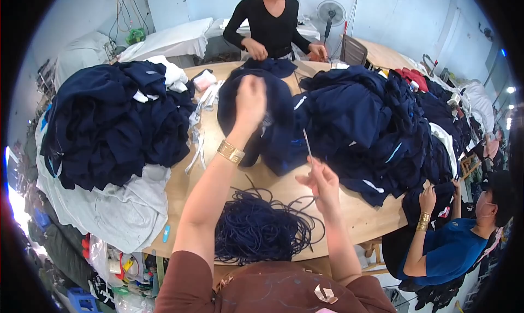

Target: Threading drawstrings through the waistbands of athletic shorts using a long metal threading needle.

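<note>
Tool [307, 141] (slim) in right fingers [320, 172]

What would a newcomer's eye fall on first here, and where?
The navy cloth heap at the left of the table and the navy pile at its right probably leap out. Next comes the tangle of blue cords at the near edge. Just beyond the cords, the right hand holds a slim tool.

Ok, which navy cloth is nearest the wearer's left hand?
The middle cloth: the blurred left hand overlaps it. The left pile and right pile sit off to either side.
</note>
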Tool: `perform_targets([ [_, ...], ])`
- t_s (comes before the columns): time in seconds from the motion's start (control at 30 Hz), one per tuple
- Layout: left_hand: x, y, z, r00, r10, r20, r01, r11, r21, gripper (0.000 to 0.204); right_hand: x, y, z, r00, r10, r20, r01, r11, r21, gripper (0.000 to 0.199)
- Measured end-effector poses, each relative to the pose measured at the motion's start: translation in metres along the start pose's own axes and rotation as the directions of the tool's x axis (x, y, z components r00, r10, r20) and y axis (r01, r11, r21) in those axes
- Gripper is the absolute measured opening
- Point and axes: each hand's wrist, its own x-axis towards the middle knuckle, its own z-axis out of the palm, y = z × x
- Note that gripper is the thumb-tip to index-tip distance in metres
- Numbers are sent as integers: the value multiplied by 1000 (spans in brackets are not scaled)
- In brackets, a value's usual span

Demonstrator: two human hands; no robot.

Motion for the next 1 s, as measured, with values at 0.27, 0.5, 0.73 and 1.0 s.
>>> perform_targets([
  [0.27, -38, 54, -20, 585, 416, 696, -732, 641, 232, 19, -15, -42, 17, 884, -464, -59, 439, 867, -237, 21],
  [0.5, -44, 61, -33, 666, 389, 636, -568, 818, 94, 17, 30, -58, 52, 848, -32, 528, 189, 951, -245, 22],
  [0.73, -53, 45, -64, 778, 360, 516, -500, 851, 160, 34, 47, -62, 40, 848, 22, 529, 407, 611, -678, 17],
  [1.0, -76, -19, -81, 785, 265, 560, -566, 673, 476, 34, 38, -114, 28, 824, -408, 394, 567, 578, -588, 15],
])
